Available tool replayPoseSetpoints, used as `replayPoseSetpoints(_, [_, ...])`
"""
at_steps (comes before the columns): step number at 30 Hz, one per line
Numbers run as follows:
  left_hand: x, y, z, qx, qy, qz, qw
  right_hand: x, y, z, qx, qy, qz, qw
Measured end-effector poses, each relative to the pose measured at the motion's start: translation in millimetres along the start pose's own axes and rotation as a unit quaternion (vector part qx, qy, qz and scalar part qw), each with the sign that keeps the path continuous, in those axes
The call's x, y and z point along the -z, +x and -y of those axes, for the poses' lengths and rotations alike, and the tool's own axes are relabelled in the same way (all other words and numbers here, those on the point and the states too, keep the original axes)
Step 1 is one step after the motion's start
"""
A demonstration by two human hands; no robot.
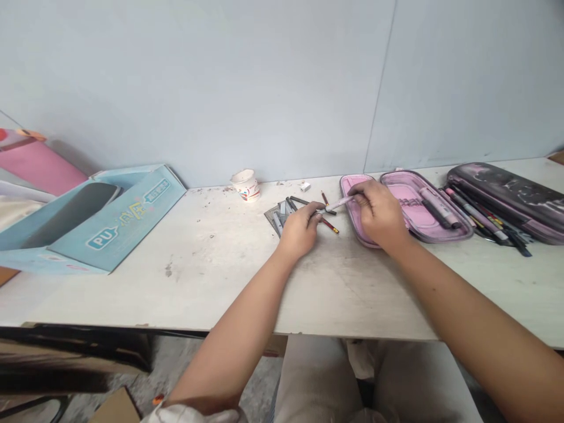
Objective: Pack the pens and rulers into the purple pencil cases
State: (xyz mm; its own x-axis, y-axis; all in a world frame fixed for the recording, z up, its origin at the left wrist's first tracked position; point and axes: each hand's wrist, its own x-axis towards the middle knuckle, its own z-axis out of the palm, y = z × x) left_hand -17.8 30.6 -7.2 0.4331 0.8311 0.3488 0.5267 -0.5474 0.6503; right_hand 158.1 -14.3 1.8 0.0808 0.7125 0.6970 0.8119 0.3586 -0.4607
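Between my hands runs a light pinkish pen [338, 204]. My right hand [379, 212] pinches its right end above the near half of an open pink-lined pencil case [352, 229]. Closed round the pen's left end, my left hand [302, 226] hovers over a loose pile on the table. Under and beside that hand lie grey rulers [277, 222], dark pens [298, 200] and a dark red pencil [330, 225]. In the case's right half rests a thick pink-and-black marker [439, 208].
A paper cup [245, 185] and a white eraser [305, 187] stand near the wall. At left is a blue box [136, 217]. To the right, a black pencil case [506, 188] lies by several pens [484, 220]. The table's front edge [352, 336] runs before my lap.
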Motion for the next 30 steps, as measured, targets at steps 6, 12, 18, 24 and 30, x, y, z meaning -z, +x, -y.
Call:
replayPoseSetpoints(6, [-2.4, -2.1, -1.2, 0.024, -0.042, -0.013, 0.999, -2.9, -2.0, -0.1, -0.101, -0.035, 0.055, 0.993])
replayPoseSetpoints(12, [-0.2, -0.4, -1.9, 0.004, -0.020, -0.021, 1.000, -1.5, 3.0, -15.8, -0.111, 0.083, 0.090, 0.986])
replayPoseSetpoints(18, [-0.4, 0.8, 1.1, 0.015, -0.034, -0.038, 0.999, 0.6, 3.7, -11.7, -0.139, 0.083, 0.107, 0.981])
replayPoseSetpoints(24, [0.0, 1.3, 0.5, 0.021, -0.044, -0.044, 0.998, 1.1, 3.6, -14.5, -0.119, 0.219, 0.127, 0.960])
replayPoseSetpoints(30, [-0.8, 1.2, 1.3, 0.024, -0.051, -0.037, 0.998, 0.9, 3.9, -17.0, -0.135, 0.201, 0.120, 0.963])
